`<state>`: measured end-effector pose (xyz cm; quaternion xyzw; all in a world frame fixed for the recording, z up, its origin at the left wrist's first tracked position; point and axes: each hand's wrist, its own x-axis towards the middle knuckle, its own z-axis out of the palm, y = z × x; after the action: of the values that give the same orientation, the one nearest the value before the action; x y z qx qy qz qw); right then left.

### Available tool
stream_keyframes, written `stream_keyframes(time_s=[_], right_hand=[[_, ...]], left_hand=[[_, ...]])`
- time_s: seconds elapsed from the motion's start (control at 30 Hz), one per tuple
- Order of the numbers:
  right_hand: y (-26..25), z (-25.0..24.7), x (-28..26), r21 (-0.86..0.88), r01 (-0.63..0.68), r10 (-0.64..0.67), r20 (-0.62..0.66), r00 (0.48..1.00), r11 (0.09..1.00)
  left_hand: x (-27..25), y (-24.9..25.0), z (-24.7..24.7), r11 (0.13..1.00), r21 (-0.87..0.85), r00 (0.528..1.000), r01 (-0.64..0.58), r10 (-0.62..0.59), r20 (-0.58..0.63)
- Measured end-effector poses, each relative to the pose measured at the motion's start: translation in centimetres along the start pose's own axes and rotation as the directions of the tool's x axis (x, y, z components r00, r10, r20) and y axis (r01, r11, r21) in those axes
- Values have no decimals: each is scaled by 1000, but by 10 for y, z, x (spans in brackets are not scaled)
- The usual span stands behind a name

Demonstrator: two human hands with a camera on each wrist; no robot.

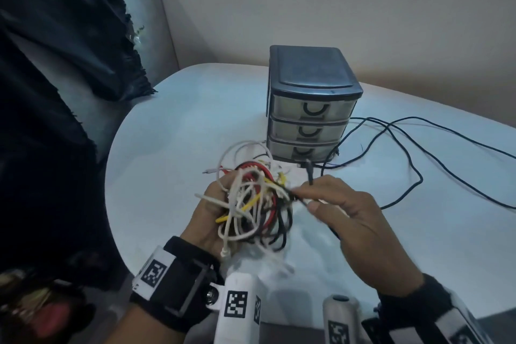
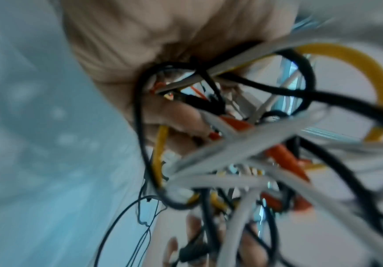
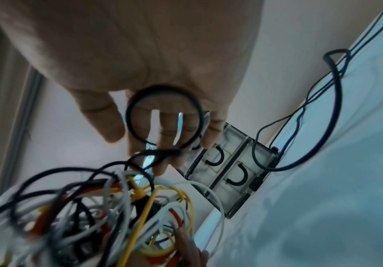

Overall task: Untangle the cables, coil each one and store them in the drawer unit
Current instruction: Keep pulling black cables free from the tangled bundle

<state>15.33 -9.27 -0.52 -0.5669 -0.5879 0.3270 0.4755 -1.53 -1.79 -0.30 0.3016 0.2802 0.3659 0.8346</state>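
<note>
Left hand: the left hand (image 1: 208,218) sits at 7 o'clock in the head view, palm up, fingers curled round the cable tangle (image 1: 255,204).
Cable tangle: a knot of white, black, red and yellow cables held just above the desk (image 1: 178,126), in front of the drawer unit (image 1: 310,103); a few white loops reach toward the unit's base.
Right hand: the right hand (image 1: 354,220) is at 5 o'clock, its thumb and fingers pinching a black cable (image 1: 294,196) at the tangle's right edge. In the right wrist view the black cable (image 3: 164,115) forms a small loop in front of the fingers (image 3: 163,137).
Drawer unit: at 12 o'clock on the desk, dark frame, three clear drawers, all pushed in.
Loose black cables: long black cables (image 1: 413,153) lie on the desk at 2 to 3 o'clock, running from beside the unit's base toward the right edge.
Dark cloth: a dark cloth (image 1: 55,78) hangs at 9 to 10 o'clock.
</note>
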Motion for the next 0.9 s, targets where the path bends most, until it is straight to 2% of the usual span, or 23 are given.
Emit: stream_keyframes(time_s=[0.1, 0.2, 0.33, 0.4, 0.47, 0.53, 0.6, 0.63, 0.67, 0.73, 0.77, 0.83, 0.87, 0.9], right_hand=[[-6, 6, -3, 52, 23, -19, -73, 997, 998], [-4, 24, -5, -30, -19, 16, -104, 994, 999], [-1, 36, -3, -54, -63, 49, -230, 972, 997], [1, 34, -1, -101, -124, 87, -307, 948, 987], [3, 31, 1, -155, -203, 119, -429, 896, 967], [8, 32, 2, -242, -168, 21, -512, 859, 956], [9, 39, 2, -334, -68, -125, -525, 842, 940], [7, 43, 1, -327, -25, -155, -511, 845, 945], [6, 45, 0, -251, 8, -134, -489, 862, 968], [1, 40, 0, 38, 27, -9, -402, 916, 999], [0, 35, 0, 201, 28, 41, -331, 943, 979], [-5, 24, 1, 477, -16, 95, -141, 985, 879], [-6, 20, 1, 519, -36, 94, -85, 992, 854], [-7, 19, 1, 497, -45, 90, -67, 994, 867]], left_hand=[[9, -3, -14, 985, -170, 1000, -14, 14, 0], [12, -7, -14, 976, -215, 997, -35, 19, -79], [17, -10, -21, 978, -195, 995, -80, 68, -68], [20, -11, -21, 974, -184, 988, -128, 110, -107], [21, -13, -17, 969, -182, 980, -167, 143, -138], [22, -17, -12, 962, -195, 975, -191, 163, -152], [24, -22, -10, 951, -213, 968, -222, 189, -168], [25, -22, -12, 947, -216, 962, -237, 197, -191], [26, -21, -15, 944, -215, 953, -251, 202, -226], [25, -14, -22, 936, -240, 948, -257, 195, -253], [24, -10, -26, 930, -267, 950, -254, 187, -250], [23, -3, -33, 922, -298, 954, -247, 178, -242], [23, 0, -34, 922, -301, 956, -244, 176, -234], [23, 2, -36, 923, -304, 960, -236, 173, -221]])
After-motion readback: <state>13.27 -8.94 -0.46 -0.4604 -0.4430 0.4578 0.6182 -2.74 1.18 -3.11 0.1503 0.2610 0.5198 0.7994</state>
